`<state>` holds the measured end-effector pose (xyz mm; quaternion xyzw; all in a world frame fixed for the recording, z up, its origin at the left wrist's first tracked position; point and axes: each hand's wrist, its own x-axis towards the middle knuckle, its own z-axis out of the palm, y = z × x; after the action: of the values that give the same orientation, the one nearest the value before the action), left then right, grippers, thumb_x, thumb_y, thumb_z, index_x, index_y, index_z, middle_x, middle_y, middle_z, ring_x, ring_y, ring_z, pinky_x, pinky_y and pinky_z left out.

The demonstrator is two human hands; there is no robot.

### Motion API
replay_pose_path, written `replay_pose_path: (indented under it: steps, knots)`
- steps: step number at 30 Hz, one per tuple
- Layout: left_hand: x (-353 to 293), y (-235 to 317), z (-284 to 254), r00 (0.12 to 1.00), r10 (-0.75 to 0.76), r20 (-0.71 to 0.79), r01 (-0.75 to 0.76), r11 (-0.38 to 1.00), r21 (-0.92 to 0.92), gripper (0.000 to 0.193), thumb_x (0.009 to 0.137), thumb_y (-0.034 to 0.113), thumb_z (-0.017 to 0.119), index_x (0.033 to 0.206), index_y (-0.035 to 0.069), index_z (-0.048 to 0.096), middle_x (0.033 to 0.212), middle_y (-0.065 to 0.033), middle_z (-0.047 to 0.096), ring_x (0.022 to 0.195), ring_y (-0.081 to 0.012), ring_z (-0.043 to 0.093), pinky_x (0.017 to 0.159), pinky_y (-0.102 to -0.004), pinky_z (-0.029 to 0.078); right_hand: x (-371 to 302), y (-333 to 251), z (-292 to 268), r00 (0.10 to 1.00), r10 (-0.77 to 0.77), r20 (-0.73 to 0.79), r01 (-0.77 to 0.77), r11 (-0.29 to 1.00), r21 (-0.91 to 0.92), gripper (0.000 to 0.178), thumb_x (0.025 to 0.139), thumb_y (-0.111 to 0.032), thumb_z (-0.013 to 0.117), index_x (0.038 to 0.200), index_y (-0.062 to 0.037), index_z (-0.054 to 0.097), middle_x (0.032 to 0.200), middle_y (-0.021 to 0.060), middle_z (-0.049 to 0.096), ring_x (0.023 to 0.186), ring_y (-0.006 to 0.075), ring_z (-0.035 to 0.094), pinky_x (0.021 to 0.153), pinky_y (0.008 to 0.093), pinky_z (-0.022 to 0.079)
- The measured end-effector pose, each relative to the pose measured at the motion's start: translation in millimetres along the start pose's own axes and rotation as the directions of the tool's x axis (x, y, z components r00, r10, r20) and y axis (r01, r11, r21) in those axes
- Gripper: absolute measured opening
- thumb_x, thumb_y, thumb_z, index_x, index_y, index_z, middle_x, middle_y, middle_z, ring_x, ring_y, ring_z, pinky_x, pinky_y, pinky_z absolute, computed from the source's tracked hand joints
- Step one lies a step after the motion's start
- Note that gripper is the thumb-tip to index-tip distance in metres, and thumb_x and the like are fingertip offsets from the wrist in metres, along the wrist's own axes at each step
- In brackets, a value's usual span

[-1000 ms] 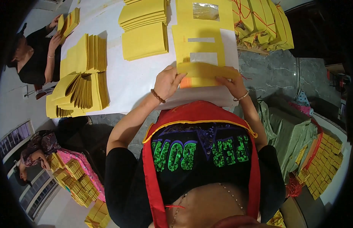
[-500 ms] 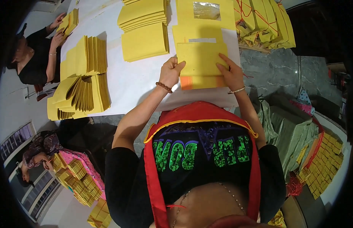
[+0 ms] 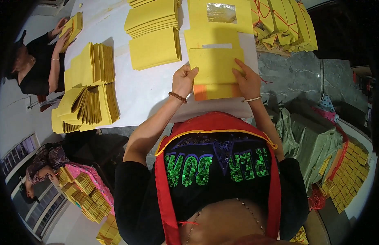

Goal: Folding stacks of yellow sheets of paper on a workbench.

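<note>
A folded sheet of yellow paper (image 3: 214,65) lies in front of me at the table's near edge, with an orange patch and a yellow strip below it. My left hand (image 3: 184,78) pinches its left edge, thumb on top and fingers curled. At the opposite edge, my right hand (image 3: 248,79) holds the sheet with thumb and forefinger on its surface; the other fingers are partly hidden. Just beyond lies another yellow sheet (image 3: 193,38) with a pale strip, and farther off a yellow sheet with a silver foil square (image 3: 221,13).
Folded yellow paper stacks (image 3: 153,48) stand left of the sheets, and more bundles (image 3: 89,100) sit at the table's left corner. Tied yellow bundles (image 3: 287,28) are at far right, a green-grey cover (image 3: 308,139) below. A person (image 3: 38,67) handles a yellow stack at far left; another is lower left.
Both of my hands keep the same hold on the folded paper. The view has shifted slightly. At far left, the other person's hands and yellow stack have shifted a little.
</note>
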<state>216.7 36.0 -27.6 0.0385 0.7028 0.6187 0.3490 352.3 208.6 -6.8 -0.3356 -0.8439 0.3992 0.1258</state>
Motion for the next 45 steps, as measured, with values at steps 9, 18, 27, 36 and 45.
replay_pose_path:
  steps: [9, 18, 27, 36, 45]
  knots:
    - [-18.1, 25.9, 1.8, 0.995, 0.072, -0.073, -0.069, 0.997, 0.035, 0.015, 0.083, 0.015, 0.061, 0.089, 0.005, 0.052, 0.066, -0.0022, 0.051, 0.048, -0.0092, 0.044, 0.042, -0.0242, 0.034, 2.0, 14.2, 12.2, 0.995, -0.055, -0.078, 0.059, 0.997, 0.05, 0.033, 0.08, -0.024, 0.059, 0.113, -0.0162, 0.059, 0.09, 0.0095, 0.063, 0.071, 0.0255, 0.06, 0.064, 0.0351, 0.046]
    - [-14.5, 36.2, 47.9, 0.582, 0.564, 0.586, -0.727, 0.036, 0.686, 0.053, 0.08, 0.039, 0.058, 0.122, 0.009, 0.048, 0.132, -0.0173, 0.036, 0.124, -0.0353, 0.029, 0.098, -0.0536, 0.02, 3.8, 18.6, 15.7, 0.993, -0.065, -0.094, 0.075, 0.992, 0.1, 0.033, 0.08, -0.024, 0.06, 0.112, -0.015, 0.059, 0.09, 0.0101, 0.062, 0.074, 0.0271, 0.06, 0.064, 0.0348, 0.047]
    - [-2.8, 20.8, 45.9, 0.667, 0.438, 0.603, -0.668, -0.005, 0.744, 0.063, 0.08, 0.051, 0.049, 0.13, 0.014, 0.042, 0.137, -0.0175, 0.031, 0.129, -0.0359, 0.022, 0.102, -0.0563, 0.013, 4.6, -32.3, -7.4, 0.919, -0.388, 0.072, 0.362, 0.757, -0.544, 0.048, 0.079, -0.04, 0.056, 0.122, -0.0185, 0.05, 0.128, 0.0068, 0.044, 0.12, 0.026, 0.039, 0.095, 0.055, 0.024]
    - [3.1, 23.3, 28.4, 0.705, 0.41, 0.579, -0.704, 0.308, 0.64, 0.072, 0.073, 0.032, 0.06, 0.131, 0.0, 0.033, 0.139, -0.0213, 0.025, 0.131, -0.0387, 0.017, 0.105, -0.0506, 0.01, 20.0, -2.1, 24.3, 0.816, -0.496, 0.296, 0.574, 0.752, -0.324, 0.062, 0.087, -0.05, 0.038, 0.138, -0.0155, 0.028, 0.142, 0.0088, 0.027, 0.132, 0.0251, 0.022, 0.104, 0.0565, 0.008]
    - [-17.8, 21.7, 1.4, 0.588, 0.443, 0.677, -0.754, -0.004, 0.657, 0.072, 0.075, 0.036, 0.064, 0.127, -0.005, 0.037, 0.135, -0.025, 0.03, 0.124, -0.0384, 0.028, 0.101, -0.0503, 0.023, 15.5, -13.7, 23.6, 0.821, -0.432, 0.372, 0.57, 0.647, -0.506, 0.062, 0.085, -0.051, 0.041, 0.137, -0.0186, 0.031, 0.144, 0.0073, 0.023, 0.134, 0.0239, 0.017, 0.105, 0.0547, 0.007]
